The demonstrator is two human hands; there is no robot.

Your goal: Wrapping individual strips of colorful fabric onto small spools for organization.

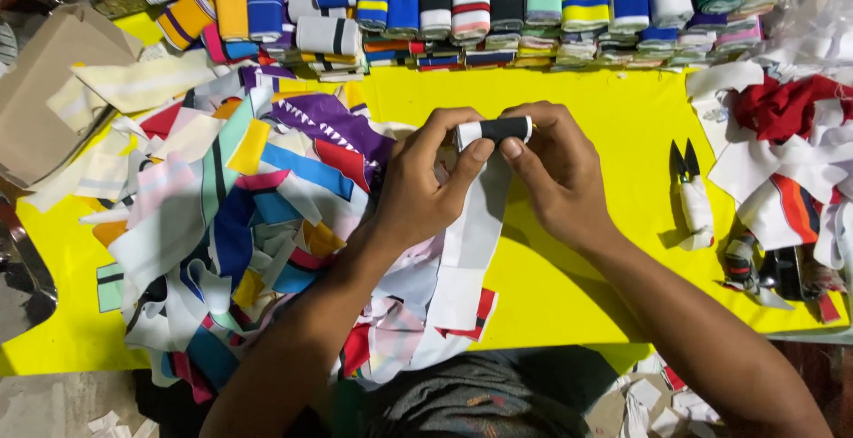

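Hands meet over the yellow tabletop (604,127), both pinching one small roll of ribbed fabric strip (494,129), black in the middle with white at its ends. The left hand (425,185) grips the roll's left end between thumb and fingers; the right hand (553,171) clasps the right end, thumb pressed on the black part. From the roll a white tail of the strip (471,242) hangs down between the wrists towards the person. Just left of the left hand, and partly under it, lies a loose heap of coloured fabric strips (240,216). Beyond both hands, along the far edge, stand rows of rolled striped strips (498,3). Right of the right hand, apart from it, rest thread snips (689,194) with black blades, and farther right a pile of white and red scraps (791,136).
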